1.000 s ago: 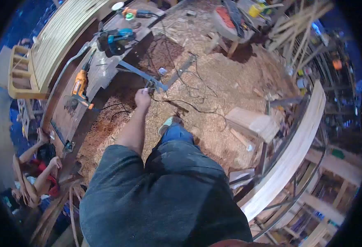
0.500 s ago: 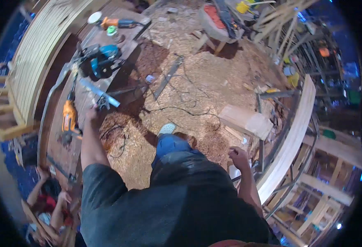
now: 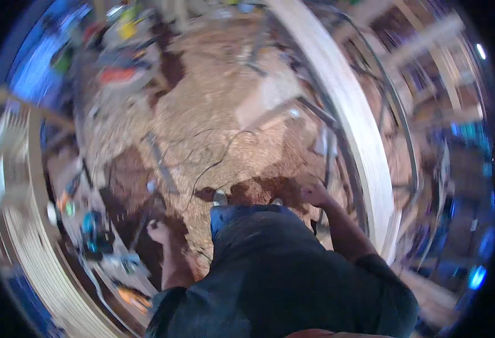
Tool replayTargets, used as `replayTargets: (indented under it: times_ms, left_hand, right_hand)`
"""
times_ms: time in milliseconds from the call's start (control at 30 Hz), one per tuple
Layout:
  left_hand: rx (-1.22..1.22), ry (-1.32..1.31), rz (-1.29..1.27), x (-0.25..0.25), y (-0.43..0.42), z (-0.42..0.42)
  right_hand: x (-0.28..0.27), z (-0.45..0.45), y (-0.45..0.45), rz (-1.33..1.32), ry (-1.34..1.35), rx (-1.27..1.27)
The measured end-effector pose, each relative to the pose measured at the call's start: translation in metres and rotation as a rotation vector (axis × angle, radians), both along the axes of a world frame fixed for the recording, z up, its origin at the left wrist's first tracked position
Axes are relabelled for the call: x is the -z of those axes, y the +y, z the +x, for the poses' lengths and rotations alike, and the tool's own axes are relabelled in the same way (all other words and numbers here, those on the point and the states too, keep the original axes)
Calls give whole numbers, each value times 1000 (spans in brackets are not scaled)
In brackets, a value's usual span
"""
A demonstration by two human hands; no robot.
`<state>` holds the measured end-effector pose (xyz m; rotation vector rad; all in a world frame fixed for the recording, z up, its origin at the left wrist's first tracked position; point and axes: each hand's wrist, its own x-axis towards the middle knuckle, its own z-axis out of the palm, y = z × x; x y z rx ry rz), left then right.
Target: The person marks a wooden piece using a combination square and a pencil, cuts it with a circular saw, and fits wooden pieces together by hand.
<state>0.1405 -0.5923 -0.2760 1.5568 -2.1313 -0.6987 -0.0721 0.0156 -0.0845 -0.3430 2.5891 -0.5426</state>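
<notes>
My left hand (image 3: 158, 231) hangs over the shavings-covered floor beside the workbench, its fingers curled; blur hides whether anything is in them. On the other side, my right hand (image 3: 315, 194) hangs low near the long pale curved board (image 3: 360, 129), and its fingers are smeared by motion. A teal power tool (image 3: 92, 232) lies on the bench to the left of my left hand. Nearer to me on that bench is an orange power tool (image 3: 135, 298). My two shoes show on the floor between my hands.
A pale wood block (image 3: 270, 96) lies on the floor ahead. A dark cable (image 3: 213, 163) and a flat metal bar (image 3: 162, 163) are on the shavings. A stool (image 3: 129, 76) holds red and yellow items. Slatted wood (image 3: 39, 265) stands at far left.
The view has swung to the right, and both feet now show. My left hand has left the blue-grey bar and clamp-like piece it was at on the bench. My right hand came into view.
</notes>
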Motion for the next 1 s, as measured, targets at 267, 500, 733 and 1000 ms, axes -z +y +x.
replayTargets:
  times_ms: [267,500,733,1000]
  left_hand:
    - [1070,-185,873,-59,147,-255]
    - [1430,-514,457,-2,226,-323]
    - [1632,-693,608,-68,469,-201]
    - [1808,-685,446,-139,590,-168]
  right_hand:
    - [-25,151,82,21,-190,671]
    - [-13,301,229,122,-103,1018]
    - [-67,406,405,342,369,1408]
    - [-86,472,593,426,73,1405]
